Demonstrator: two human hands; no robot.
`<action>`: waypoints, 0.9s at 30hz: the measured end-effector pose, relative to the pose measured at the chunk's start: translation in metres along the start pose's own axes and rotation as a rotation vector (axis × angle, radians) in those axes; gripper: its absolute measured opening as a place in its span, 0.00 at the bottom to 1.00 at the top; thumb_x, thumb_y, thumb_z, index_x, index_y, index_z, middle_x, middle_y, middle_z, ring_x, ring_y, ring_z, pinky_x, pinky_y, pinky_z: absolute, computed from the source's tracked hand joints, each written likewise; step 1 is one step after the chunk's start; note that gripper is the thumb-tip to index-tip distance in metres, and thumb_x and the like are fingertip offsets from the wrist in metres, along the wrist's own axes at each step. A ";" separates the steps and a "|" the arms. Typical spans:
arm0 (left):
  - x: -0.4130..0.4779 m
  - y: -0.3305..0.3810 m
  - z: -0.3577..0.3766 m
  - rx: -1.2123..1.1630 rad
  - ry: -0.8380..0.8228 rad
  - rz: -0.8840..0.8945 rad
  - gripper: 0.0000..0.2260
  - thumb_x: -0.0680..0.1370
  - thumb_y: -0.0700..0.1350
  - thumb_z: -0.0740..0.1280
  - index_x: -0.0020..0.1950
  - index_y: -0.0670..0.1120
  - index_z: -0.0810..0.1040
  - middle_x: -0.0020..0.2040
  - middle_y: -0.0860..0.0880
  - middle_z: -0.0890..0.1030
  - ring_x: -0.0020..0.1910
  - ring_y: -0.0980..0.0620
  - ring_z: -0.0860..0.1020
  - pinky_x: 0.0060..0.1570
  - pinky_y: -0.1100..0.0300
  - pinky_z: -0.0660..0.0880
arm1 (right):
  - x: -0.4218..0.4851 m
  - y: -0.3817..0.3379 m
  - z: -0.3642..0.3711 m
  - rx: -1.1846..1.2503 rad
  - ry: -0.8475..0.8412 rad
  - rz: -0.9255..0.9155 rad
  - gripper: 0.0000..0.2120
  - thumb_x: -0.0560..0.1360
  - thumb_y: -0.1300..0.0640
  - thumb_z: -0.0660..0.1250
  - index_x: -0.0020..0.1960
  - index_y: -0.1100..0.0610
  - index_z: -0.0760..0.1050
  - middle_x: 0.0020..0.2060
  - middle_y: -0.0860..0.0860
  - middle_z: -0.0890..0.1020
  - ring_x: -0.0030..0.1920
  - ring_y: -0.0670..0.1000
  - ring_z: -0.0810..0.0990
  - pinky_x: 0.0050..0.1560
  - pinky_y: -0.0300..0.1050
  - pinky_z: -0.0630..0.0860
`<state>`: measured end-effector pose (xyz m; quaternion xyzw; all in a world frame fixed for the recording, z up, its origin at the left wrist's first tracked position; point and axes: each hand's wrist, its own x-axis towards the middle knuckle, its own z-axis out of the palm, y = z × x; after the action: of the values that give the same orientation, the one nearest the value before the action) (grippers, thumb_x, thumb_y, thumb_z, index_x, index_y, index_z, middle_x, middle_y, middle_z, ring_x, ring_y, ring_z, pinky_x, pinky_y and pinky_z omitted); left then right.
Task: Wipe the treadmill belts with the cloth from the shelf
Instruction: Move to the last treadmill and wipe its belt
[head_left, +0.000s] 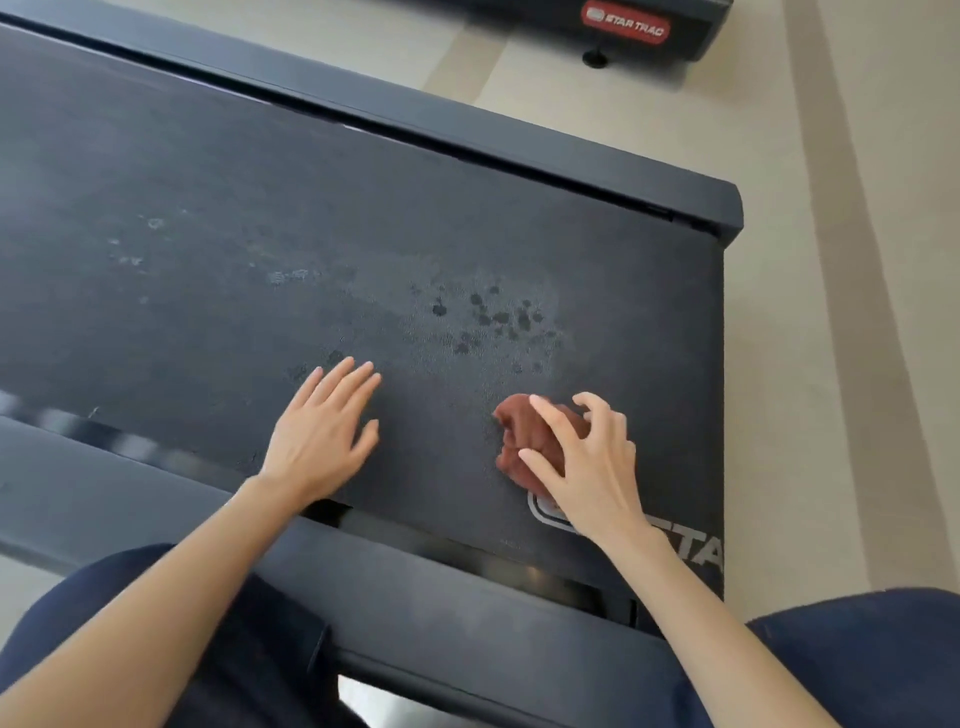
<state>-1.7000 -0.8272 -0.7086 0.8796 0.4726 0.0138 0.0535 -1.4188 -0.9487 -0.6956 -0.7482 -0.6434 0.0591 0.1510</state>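
A dark grey treadmill belt (260, 249) fills most of the view, with pale dusty marks at the left and dark wet spots (493, 314) near its middle right. A crumpled reddish-brown cloth (524, 441) lies on the belt near its right end. My right hand (587, 467) is over the cloth with its fingers bent around it. My left hand (324, 431) rests flat on the belt to the left of the cloth, fingers straight.
Dark side rails run along the far edge (415, 119) and the near edge (441, 597) of the belt. A second treadmill's base with a red label (626, 23) stands at the top right. Pale floor (831, 312) lies to the right. My knees are at the bottom corners.
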 end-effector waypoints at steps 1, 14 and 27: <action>-0.004 -0.007 0.006 -0.016 -0.015 0.009 0.26 0.77 0.53 0.51 0.70 0.41 0.71 0.71 0.45 0.70 0.72 0.46 0.64 0.72 0.52 0.51 | 0.002 -0.003 0.006 -0.103 0.017 -0.092 0.24 0.74 0.37 0.61 0.68 0.41 0.68 0.69 0.56 0.67 0.65 0.59 0.67 0.59 0.61 0.70; -0.003 -0.008 0.033 -0.116 0.061 0.041 0.27 0.77 0.52 0.52 0.74 0.43 0.64 0.76 0.48 0.61 0.76 0.48 0.55 0.73 0.49 0.51 | 0.057 0.002 0.046 -0.084 0.294 -0.084 0.11 0.73 0.50 0.70 0.53 0.51 0.83 0.50 0.48 0.83 0.51 0.51 0.80 0.40 0.44 0.78; -0.003 -0.004 0.033 -0.094 0.064 0.028 0.27 0.76 0.52 0.52 0.73 0.42 0.66 0.74 0.47 0.64 0.75 0.46 0.58 0.73 0.51 0.51 | -0.024 -0.044 0.022 -0.079 -0.099 0.024 0.33 0.73 0.35 0.61 0.73 0.49 0.64 0.70 0.53 0.67 0.63 0.58 0.68 0.61 0.54 0.72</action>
<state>-1.7029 -0.8299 -0.7415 0.8818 0.4604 0.0650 0.0793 -1.4704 -0.9630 -0.7059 -0.7574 -0.6428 0.0724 0.0888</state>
